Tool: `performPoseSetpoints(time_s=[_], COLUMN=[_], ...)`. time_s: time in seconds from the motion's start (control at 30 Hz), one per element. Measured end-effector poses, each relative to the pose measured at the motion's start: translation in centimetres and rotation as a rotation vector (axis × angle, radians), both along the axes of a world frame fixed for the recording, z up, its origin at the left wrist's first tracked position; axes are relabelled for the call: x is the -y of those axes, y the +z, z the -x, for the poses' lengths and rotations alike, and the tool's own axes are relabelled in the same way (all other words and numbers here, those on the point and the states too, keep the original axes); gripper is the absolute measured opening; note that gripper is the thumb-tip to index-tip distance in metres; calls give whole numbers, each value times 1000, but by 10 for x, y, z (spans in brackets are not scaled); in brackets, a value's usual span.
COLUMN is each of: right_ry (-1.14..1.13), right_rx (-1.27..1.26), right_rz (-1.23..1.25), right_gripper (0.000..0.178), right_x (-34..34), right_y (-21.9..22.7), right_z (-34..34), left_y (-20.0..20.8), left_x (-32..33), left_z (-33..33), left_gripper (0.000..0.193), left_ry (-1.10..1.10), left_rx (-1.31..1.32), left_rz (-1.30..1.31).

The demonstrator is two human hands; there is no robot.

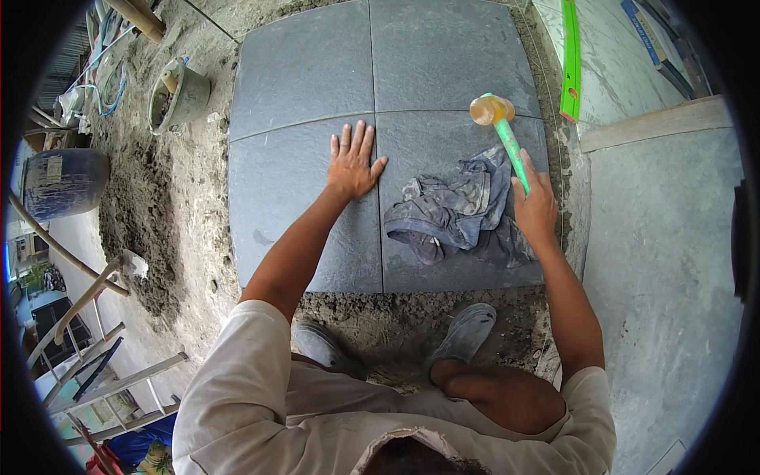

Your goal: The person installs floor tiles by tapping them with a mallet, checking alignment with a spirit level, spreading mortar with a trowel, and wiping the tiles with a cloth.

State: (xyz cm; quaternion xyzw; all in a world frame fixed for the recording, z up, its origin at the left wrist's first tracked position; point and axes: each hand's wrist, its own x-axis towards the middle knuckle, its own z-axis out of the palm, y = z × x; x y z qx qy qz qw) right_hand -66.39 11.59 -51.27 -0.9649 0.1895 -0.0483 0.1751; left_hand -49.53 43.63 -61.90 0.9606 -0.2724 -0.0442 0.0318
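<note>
The fingers of your left hand (352, 170) were spread a little and laid flat, holding nothing, on the front left tile (273, 186), with the thumb close to the joint between the two front tiles. The fingers of your right hand (537, 202) were closed around the green handle of the mallet (507, 142). Its amber head was over the right side of the tiles, near the cross joint; whether it touched them, I could not tell.

Just beside your right hand, a crumpled rag (455, 210) lay on the front right tile. Farther out, a green level (570, 63) rested on the pale slab to the right, apart from your hands, and a bucket (186, 99) stood tilted on the rough ground (170, 182) to the left.

As for the progress, four tiles were in place, two by two, with narrow joints, so the laying of this patch seemed to me well advanced. Probably some tapping and checking was left, and the rag was not yet taken off. If the tiles were level or firmly set, the view did not show
</note>
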Motion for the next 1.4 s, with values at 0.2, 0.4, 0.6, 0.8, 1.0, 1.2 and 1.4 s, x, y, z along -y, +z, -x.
performPoseSetpoints(time_s=[0.2, 0.4, 0.6, 0.8, 1.0, 1.2, 1.4], right_ry=[140, 154, 106, 380, 195, 183, 509], right_rx=[-154, -154, -123, 63, -94, 39, -114], right_rz=[285, 469, 496, 394, 374, 10, -469], right_gripper=[54, 53, 54, 63, 62, 42, 35], right_x=[3, 7, 32, -52, 40, 4, -69], right_y=[-19, -42, -57, -8, -44, -66, -24], right_z=[-155, -228, -253, -143, -207, -213, -181], left_y=[8, 12, 19, 11, 0, -6, 2], left_x=[9, -38, -22, -33, -5, -19, -29], left_z=[85, 107, 156, 96, -41, -58, -65], left_gripper=[75, 77, 78, 80, 92, 128, 135], left_ry=[-301, -135, -3, 98, 190, 347, 338], left_rx=[-85, -95, -163, -113, -5, 9, 28], left_rz=[91, 180, 150, 150, 75, -31, -79])
